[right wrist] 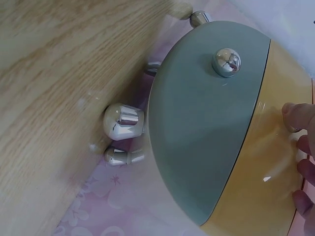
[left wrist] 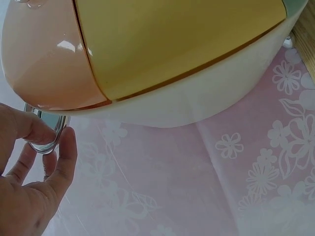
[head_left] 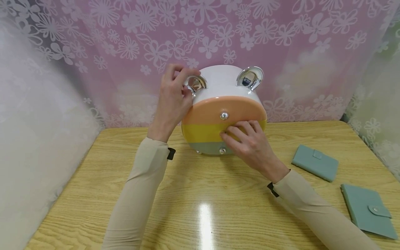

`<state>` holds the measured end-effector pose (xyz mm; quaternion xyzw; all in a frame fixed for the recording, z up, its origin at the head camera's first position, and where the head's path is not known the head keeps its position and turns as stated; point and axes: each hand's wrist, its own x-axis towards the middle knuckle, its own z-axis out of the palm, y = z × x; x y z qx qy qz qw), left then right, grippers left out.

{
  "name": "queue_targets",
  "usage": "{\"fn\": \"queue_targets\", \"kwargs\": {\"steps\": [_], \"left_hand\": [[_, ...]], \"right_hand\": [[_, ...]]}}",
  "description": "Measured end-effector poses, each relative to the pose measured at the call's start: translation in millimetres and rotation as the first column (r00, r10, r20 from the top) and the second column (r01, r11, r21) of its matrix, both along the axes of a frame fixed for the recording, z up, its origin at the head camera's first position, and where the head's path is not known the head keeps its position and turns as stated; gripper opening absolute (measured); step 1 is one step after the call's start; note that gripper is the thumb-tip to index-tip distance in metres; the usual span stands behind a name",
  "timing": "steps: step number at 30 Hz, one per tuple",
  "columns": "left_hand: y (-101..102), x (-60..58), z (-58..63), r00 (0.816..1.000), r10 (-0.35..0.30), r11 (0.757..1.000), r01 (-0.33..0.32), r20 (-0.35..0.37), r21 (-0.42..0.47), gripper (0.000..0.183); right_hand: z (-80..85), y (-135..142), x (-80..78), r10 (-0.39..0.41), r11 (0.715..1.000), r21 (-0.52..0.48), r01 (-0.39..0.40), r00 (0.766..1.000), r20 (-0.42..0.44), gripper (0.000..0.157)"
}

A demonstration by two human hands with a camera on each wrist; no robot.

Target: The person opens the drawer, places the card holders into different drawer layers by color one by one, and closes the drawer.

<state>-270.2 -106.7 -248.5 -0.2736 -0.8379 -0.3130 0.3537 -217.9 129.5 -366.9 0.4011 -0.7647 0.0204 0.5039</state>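
Note:
A round storage box with a white glossy shell and chrome ears stands tilted at the back of the table. Its front has an orange drawer, a yellow drawer and a grey-green drawer, with chrome knobs. My left hand grips the left chrome ear between thumb and fingers. Over the yellow drawer, my right hand has curled fingers, with the thumb and fingertips at its knob; the hand mostly hides that knob. Chrome feet show under the box in the right wrist view.
Two grey-green wallets lie to the right: a smaller wallet and a larger one with a snap strap nearer the front. The wooden table meets a pink floral curtain behind the box.

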Motion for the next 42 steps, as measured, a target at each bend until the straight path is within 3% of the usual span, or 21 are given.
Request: {"fn": "queue_targets", "kwargs": {"steps": [10,28,37,42], "left_hand": [[0,-0.5,-0.5,1.0,0.015,1.0,-0.016,-0.027,-0.023,0.044],[2,-0.8,-4.0,0.995,0.069,0.993,-0.075,-0.071,-0.089,0.044],[2,-0.8,-3.6,0.996,0.074,0.993,-0.079,-0.056,-0.09,0.045],[2,-0.4,-3.8,0.996,0.07,0.993,-0.075,-0.059,-0.094,0.046]], "right_hand": [[-0.9,-3,2.9,0.002,1.0,-0.006,-0.002,1.0,0.007,0.021],[-8.9,2,7.7,0.072,0.997,-0.001,-0.072,0.997,0.022,0.022],[-12.4,2,16.0,0.139,0.99,0.035,-0.14,0.99,0.033,0.027],[-16.3,2,20.2,0.132,0.987,0.091,-0.135,0.991,0.038,0.026]]}}
